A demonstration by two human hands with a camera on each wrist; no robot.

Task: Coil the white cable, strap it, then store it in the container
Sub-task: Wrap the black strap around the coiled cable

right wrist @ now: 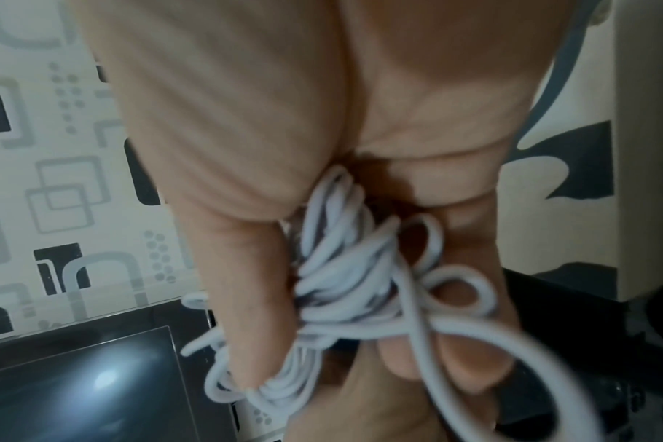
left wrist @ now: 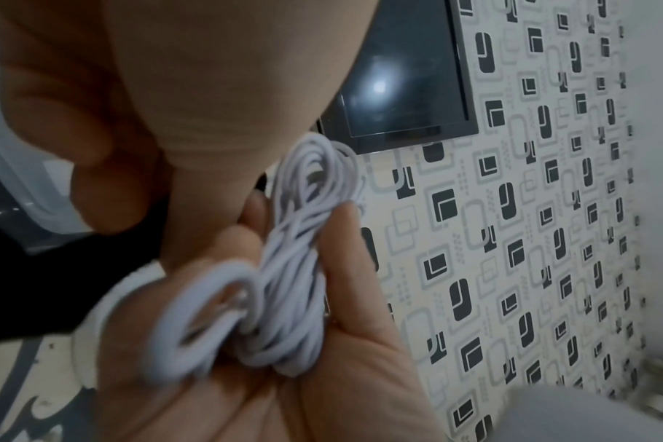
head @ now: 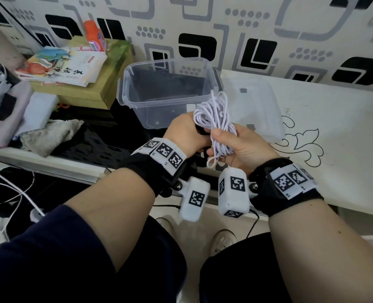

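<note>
White cable, gathered into a loose bundle of many loops, held in the air in front of the clear plastic container, just nearer the person than its front wall. Right hand: fingers curled round the middle of the bundle, thumb pressed across the strands; the upper loops fan out above the thumb toward the container's rim and one small loop hangs below the palm. Left hand: close against the bundle on its left, fingers curled; a dark object, probably a strap, shows between its fingers, but what the hand grips cannot be told from the head view. In the left wrist view the white cable lies across the right hand's palm, with a thick loop at the near end. In the right wrist view the strands of the white cable run between thumb and fingers, one long loop sweeping outward. The container stands open on the surface against the patterned wall; a transparent lid lies just right of the container.
</note>
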